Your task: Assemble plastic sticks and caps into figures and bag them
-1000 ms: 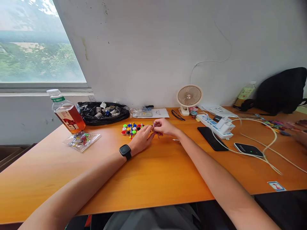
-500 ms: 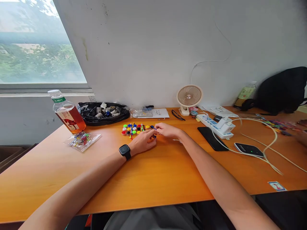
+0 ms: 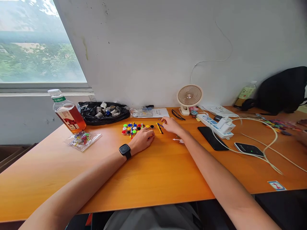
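At far left a window (image 3: 40, 51) is set in the wall above the orange tabletop (image 3: 144, 182). A bottle of amber drink (image 3: 69, 116) with a white cap stands on the table, with a clear bag (image 3: 82, 142) of small coloured pieces lying just in front. Behind and to the right, an opened black plastic bag (image 3: 103, 119) contains grey cylindrical items. Next come the coloured discs (image 3: 134, 131), grouped in rows at mid-table with thin sticks (image 3: 131, 129) among them. The left hand (image 3: 144, 139), a black watch (image 3: 124, 150) at its wrist, rests curled with fingers folded in, at the near right edge of the group; whether it grips anything cannot be determined. A yellow stick (image 3: 159, 128), dark at its near end, lies between the two hands. The right hand (image 3: 169, 125) is just beyond it, fingers bent down and close together by a blue stick (image 3: 161, 125); a pinch cannot be confirmed. A pale arrow-shaped piece (image 3: 177, 139) lies by the right forearm. Further right are a small fan (image 3: 189, 95), a white power strip (image 3: 213, 125), a phone-like device (image 3: 248, 149) and a black backpack (image 3: 280, 91).
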`<control>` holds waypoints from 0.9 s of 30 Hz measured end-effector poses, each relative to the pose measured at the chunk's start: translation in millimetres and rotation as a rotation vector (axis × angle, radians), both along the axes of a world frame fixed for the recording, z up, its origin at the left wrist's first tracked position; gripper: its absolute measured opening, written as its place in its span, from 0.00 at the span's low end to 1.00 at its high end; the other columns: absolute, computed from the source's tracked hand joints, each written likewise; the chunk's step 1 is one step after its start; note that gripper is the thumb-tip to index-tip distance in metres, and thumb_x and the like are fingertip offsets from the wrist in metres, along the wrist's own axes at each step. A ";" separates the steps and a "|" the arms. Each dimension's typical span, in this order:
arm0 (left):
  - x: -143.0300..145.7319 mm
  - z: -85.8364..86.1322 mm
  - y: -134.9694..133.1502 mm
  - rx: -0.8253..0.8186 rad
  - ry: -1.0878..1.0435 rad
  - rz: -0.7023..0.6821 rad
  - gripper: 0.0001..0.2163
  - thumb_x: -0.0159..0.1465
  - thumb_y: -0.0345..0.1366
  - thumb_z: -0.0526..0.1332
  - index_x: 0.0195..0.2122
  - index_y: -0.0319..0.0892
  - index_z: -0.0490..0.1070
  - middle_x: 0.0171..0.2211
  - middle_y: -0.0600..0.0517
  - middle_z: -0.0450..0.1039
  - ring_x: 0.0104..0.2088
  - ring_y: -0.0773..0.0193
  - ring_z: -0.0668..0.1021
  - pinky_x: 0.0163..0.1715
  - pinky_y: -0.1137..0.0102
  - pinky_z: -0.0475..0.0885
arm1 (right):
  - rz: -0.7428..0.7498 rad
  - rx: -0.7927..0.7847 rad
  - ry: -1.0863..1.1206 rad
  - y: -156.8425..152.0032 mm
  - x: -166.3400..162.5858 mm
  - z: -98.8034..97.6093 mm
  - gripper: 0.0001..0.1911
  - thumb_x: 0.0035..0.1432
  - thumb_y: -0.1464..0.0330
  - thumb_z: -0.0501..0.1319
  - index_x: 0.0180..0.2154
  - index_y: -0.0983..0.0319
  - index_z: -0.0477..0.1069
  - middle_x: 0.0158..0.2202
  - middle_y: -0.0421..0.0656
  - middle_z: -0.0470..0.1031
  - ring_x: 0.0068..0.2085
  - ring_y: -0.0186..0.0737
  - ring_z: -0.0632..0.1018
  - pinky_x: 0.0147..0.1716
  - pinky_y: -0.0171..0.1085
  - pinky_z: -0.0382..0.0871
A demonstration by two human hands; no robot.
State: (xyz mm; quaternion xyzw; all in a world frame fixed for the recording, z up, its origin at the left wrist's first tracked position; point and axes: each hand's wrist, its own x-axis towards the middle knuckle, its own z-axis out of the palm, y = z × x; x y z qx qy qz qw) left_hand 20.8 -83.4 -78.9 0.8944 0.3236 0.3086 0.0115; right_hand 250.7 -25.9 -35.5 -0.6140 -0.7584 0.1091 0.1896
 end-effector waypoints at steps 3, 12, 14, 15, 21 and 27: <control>-0.3 2.4 -1.9 0.073 0.026 0.038 0.05 0.68 0.32 0.62 0.43 0.44 0.74 0.40 0.46 0.79 0.43 0.51 0.77 0.46 0.57 0.73 | -0.023 0.033 -0.025 0.1 16.6 14.9 0.11 0.66 0.74 0.60 0.46 0.62 0.80 0.43 0.47 0.84 0.42 0.42 0.81 0.39 0.33 0.67; 0.9 -1.0 -4.2 0.042 0.108 0.092 0.09 0.63 0.29 0.60 0.43 0.43 0.73 0.40 0.45 0.77 0.37 0.53 0.80 0.34 0.61 0.74 | -0.028 -0.273 -0.160 6.2 80.6 31.1 0.09 0.57 0.63 0.73 0.34 0.62 0.81 0.35 0.45 0.84 0.34 0.41 0.81 0.31 0.33 0.66; 1.2 -2.8 -3.3 0.043 0.054 0.052 0.11 0.65 0.29 0.59 0.48 0.42 0.73 0.44 0.44 0.76 0.39 0.54 0.81 0.37 0.63 0.75 | -0.006 -0.334 -0.174 6.8 83.3 28.0 0.08 0.55 0.65 0.75 0.35 0.62 0.82 0.35 0.43 0.84 0.34 0.41 0.82 0.30 0.33 0.67; 1.3 -3.3 -2.9 0.047 0.023 0.031 0.11 0.66 0.29 0.59 0.50 0.43 0.72 0.46 0.44 0.76 0.41 0.54 0.81 0.39 0.63 0.76 | -0.004 -0.351 -0.178 7.1 82.8 26.3 0.09 0.55 0.65 0.75 0.37 0.62 0.82 0.35 0.43 0.85 0.35 0.41 0.82 0.30 0.33 0.67; -0.5 -0.9 -0.5 -0.017 -0.137 -0.025 0.09 0.74 0.32 0.56 0.51 0.44 0.73 0.47 0.45 0.75 0.44 0.56 0.80 0.45 0.64 0.76 | -0.023 -0.336 -0.170 8.8 75.0 20.9 0.06 0.59 0.69 0.71 0.39 0.62 0.81 0.44 0.46 0.85 0.43 0.43 0.83 0.34 0.32 0.69; 0.2 1.1 -1.3 -0.226 -0.254 -0.130 0.15 0.76 0.33 0.54 0.62 0.45 0.70 0.45 0.47 0.77 0.43 0.59 0.81 0.46 0.65 0.77 | -0.074 -0.360 -0.154 9.7 72.1 13.9 0.07 0.65 0.71 0.63 0.43 0.64 0.79 0.40 0.47 0.85 0.35 0.40 0.83 0.30 0.33 0.68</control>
